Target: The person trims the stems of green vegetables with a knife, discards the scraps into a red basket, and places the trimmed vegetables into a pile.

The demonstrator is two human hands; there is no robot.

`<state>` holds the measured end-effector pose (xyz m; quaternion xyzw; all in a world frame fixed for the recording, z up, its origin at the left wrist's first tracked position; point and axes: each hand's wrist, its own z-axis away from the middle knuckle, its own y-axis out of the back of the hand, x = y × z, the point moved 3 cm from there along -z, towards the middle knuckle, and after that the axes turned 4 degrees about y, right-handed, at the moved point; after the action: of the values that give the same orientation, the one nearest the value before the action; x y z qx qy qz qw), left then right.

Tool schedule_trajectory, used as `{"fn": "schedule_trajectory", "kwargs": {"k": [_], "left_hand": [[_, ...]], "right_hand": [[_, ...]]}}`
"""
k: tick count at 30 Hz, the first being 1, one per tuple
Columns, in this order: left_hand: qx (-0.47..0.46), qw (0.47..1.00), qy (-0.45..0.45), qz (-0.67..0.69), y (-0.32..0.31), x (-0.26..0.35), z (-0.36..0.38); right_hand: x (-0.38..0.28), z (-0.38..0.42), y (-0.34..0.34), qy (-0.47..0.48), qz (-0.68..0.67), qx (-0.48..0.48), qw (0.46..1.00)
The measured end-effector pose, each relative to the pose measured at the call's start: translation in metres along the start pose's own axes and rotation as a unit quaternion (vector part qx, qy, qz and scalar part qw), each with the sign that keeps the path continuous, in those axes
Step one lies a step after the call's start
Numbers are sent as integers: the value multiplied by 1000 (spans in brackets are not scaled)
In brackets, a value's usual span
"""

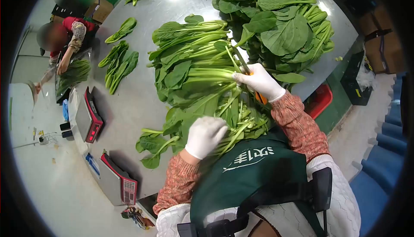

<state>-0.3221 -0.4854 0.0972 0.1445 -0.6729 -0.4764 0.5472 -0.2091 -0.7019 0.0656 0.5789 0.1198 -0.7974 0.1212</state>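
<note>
My right hand (261,82), in a white glove, is closed around the orange handle (260,98) of a knife. Its dark narrow blade (243,61) points away from me, beside the cut stem ends. The thumb of this hand lies against a pale green stalk. My left hand (206,137), gloved too, has its fingers curled in over the nearer leaves; whatever it holds is hidden. Between and beyond both hands is a pile of leafy greens (189,60), stems facing right. Loose trimmed stalks and small leaves (246,120) lie against my apron.
A larger heap of greens (286,30) covers the table's right side. Small bunches (120,67) lie to the left on the metal table (138,43). Two red-edged scales (89,116) stand along the left edge. Across the table, a person handles bagged greens (73,73). A red basin (319,101) is below right.
</note>
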Motion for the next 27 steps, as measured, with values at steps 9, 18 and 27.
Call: {"fn": "schedule_trajectory", "kwargs": {"k": [9, 18, 27], "left_hand": [[209, 975, 16, -70, 57, 44, -36], [212, 955, 129, 164, 31, 23, -25], [56, 892, 233, 383, 34, 12, -11]], "right_hand": [[-35, 57, -11, 36, 36, -34, 998], [-9, 78, -47, 234, 289, 98, 923], [64, 55, -35, 54, 218, 84, 971]]}}
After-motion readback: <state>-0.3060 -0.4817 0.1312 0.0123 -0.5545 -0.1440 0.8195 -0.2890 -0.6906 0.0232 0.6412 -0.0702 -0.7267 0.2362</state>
